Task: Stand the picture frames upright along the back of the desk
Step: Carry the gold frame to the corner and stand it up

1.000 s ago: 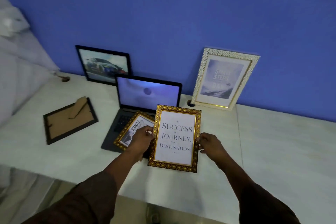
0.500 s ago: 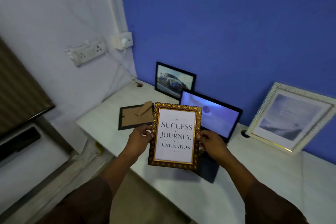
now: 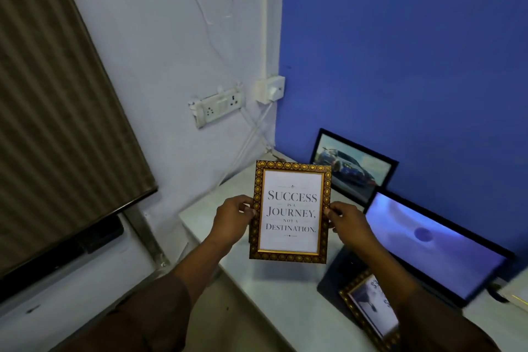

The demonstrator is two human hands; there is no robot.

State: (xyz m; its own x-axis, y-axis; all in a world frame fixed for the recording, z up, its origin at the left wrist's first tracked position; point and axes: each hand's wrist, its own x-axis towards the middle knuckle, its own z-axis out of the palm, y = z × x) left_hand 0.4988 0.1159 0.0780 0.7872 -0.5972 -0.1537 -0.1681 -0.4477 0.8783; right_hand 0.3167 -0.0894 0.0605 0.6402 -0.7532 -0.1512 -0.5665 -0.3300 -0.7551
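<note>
A: So, step in hand? Gold-patterned portrait frame with the "Success is a Journey" print (image 3: 291, 211), held off the pale desk top (image 3: 285, 303), centre of view.

B: Yep. Left hand (image 3: 233, 218) pinches the left edge, right hand (image 3: 347, 223) pinches the right edge, both closed on the frame at about mid-height. Thumbs in front; fingers behind are hidden.

A: Orientation?

B: Long axis runs 12 to 6, nearly vertical. Print faces the wearer, text reads upright, top edge at 12.

A: Where does it go?

B: My guess is the back of the desk, toward 1–2 o'clock, beside the black-framed car picture (image 3: 354, 168) already leaning on the blue wall (image 3: 400, 51). The open dark laptop (image 3: 428, 240) sits at 3–4 o'clock, so steer around its lid.

A: Tips for doing it well?

B: Keep the two-edge grip, set the bottom edge down first, tilt the top back a little, let go only once it rests steady. Can't tell whether a rear stand is out.

A: Anything else?

B: Second gold-patterned frame (image 3: 371, 311) lies flat at 5 o'clock, partly on the laptop base, still to do.
</note>
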